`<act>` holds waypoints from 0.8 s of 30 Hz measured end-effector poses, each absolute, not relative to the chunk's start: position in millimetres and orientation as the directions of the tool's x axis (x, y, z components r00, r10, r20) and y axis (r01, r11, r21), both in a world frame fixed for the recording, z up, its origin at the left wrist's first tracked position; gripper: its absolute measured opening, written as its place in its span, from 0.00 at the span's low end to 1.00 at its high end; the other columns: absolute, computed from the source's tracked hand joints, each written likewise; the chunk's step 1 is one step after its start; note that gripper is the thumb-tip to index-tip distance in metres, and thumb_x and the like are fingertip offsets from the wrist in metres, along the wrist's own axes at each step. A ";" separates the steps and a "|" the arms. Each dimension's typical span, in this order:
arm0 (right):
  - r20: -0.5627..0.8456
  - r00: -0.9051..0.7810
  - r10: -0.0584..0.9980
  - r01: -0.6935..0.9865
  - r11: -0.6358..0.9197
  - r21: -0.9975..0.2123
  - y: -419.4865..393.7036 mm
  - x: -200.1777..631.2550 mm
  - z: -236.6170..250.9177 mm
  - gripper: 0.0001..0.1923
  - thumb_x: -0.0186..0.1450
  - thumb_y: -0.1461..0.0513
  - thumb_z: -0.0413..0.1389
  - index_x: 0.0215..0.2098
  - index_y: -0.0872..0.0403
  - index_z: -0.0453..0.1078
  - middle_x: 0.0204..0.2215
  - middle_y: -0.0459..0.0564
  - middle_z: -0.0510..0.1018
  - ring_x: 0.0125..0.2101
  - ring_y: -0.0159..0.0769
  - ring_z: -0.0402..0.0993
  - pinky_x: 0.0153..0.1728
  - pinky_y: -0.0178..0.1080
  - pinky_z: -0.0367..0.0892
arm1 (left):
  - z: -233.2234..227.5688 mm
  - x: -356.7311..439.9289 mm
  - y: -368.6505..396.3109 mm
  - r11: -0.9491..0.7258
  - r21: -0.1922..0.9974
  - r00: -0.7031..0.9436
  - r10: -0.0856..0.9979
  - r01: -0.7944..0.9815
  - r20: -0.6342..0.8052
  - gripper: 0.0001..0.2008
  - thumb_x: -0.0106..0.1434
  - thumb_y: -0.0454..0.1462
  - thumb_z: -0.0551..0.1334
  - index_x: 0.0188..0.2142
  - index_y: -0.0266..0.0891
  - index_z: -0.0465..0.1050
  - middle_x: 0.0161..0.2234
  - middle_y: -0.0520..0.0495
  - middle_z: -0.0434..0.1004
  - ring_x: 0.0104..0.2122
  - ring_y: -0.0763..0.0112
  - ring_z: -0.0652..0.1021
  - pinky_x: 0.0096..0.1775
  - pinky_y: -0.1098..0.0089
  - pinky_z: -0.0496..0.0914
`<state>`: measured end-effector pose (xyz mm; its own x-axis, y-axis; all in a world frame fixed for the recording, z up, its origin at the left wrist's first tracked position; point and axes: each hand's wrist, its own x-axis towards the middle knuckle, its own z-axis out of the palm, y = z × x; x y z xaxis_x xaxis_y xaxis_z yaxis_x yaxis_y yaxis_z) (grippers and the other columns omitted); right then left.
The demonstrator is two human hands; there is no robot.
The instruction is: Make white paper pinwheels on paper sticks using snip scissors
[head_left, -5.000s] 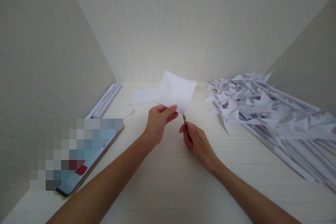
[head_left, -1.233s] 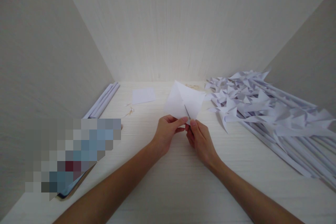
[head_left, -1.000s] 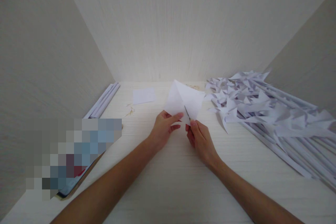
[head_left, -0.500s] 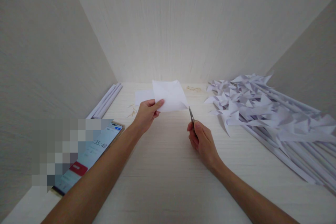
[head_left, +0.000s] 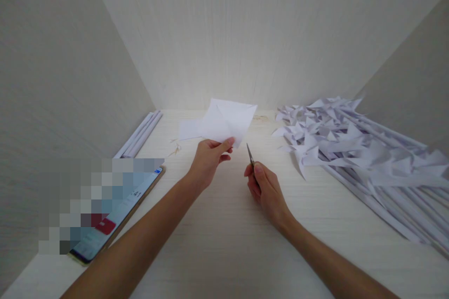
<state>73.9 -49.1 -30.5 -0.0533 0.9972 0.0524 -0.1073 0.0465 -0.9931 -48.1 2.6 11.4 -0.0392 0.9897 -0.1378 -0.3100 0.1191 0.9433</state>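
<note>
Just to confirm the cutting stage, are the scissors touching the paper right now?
No, the scissors in the right hand point up, clear of the paper.

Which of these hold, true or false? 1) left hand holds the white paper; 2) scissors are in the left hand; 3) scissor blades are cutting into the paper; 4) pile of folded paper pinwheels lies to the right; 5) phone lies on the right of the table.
1) True: the left hand pinches the white paper at its lower edge.
2) False: the scissors are in the right hand.
3) False: the blades point up, apart from the paper.
4) True: the pinwheel pile lies on the right.
5) False: the phone lies on the left of the table.
</note>
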 end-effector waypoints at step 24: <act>0.014 -0.092 0.996 -0.129 0.002 -0.992 -48.8 73.4 -30.3 0.18 0.61 0.50 0.43 0.25 0.55 0.59 0.10 0.35 0.50 0.11 0.22 0.42 0.11 0.28 0.40 | 14.0 -44.9 -6.0 0.234 0.969 0.152 0.963 -0.075 -0.221 0.11 0.46 0.40 0.64 0.18 0.32 0.73 0.20 0.45 0.75 0.20 0.76 0.72 0.27 0.73 0.67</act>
<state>73.4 -48.8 -30.3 -0.0924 0.9956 0.0137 -0.1292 0.0016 -0.9916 -44.9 -6.0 14.0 0.1517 0.9634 -0.2211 -0.0753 0.2343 0.9693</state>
